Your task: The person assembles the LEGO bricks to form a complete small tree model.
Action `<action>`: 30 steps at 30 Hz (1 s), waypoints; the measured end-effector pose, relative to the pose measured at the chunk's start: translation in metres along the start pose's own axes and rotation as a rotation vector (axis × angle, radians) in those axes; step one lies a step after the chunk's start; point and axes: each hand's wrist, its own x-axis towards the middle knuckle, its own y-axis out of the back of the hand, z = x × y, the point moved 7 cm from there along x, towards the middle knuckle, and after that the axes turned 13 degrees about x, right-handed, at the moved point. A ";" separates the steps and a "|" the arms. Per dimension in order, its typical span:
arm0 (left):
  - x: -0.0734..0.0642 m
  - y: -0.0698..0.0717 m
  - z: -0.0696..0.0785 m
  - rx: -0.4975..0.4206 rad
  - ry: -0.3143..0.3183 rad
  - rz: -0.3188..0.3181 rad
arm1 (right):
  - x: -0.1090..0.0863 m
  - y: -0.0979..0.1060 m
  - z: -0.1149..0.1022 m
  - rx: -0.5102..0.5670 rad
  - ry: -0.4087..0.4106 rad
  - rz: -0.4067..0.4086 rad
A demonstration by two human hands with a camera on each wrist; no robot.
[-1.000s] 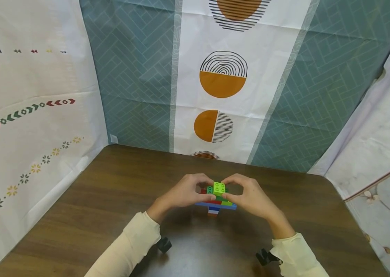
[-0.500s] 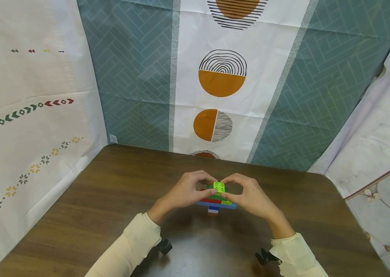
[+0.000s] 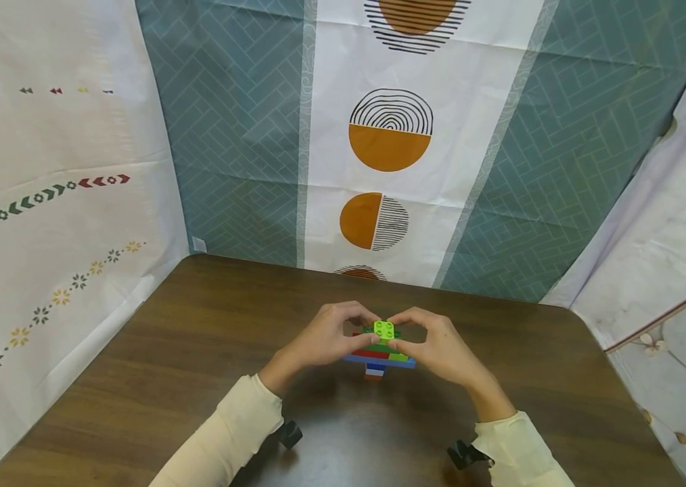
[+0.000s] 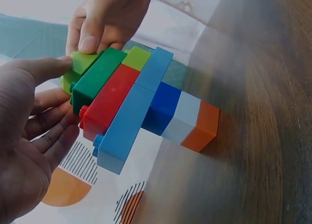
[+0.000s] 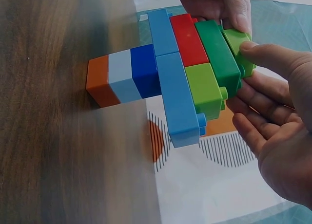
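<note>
A lime green toy building brick (image 3: 383, 330) tops a stack of bricks in the middle of the table. My left hand (image 3: 333, 335) and right hand (image 3: 446, 346) pinch it from opposite sides, thumbs on the near side. Directly under it lies a dark green brick (image 4: 98, 80). Below come a red brick (image 4: 111, 103) and another lime brick (image 5: 204, 90) side by side, then two light blue bricks, one being the longer-looking near light blue brick (image 5: 178, 100). The narrow column underneath has a dark blue brick (image 5: 145, 70), a white brick (image 5: 122, 74) and an orange brick (image 5: 101, 80) standing on the table.
The brown wooden table (image 3: 209, 352) stretches out on all sides of the stack. Behind it hangs a patterned teal and white cloth (image 3: 245, 135). White cloths, such as the left cloth (image 3: 63, 223), enclose both sides. Black straps (image 3: 288, 434) sit at the wrists.
My left fingertips have shifted slightly right, closing in on the top lime brick and covering more of the dark green one. My right hand has stayed nearly still at the brick.
</note>
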 end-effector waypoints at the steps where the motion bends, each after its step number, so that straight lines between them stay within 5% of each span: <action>1: 0.000 0.000 0.000 0.000 -0.001 0.000 | 0.000 0.000 0.000 0.001 -0.001 0.000; 15: 0.000 -0.002 0.000 -0.015 -0.018 0.014 | -0.002 -0.004 0.002 0.006 -0.001 0.031; 30: 0.004 -0.004 -0.008 -0.048 0.057 -0.008 | -0.003 -0.003 0.013 0.074 -0.031 0.067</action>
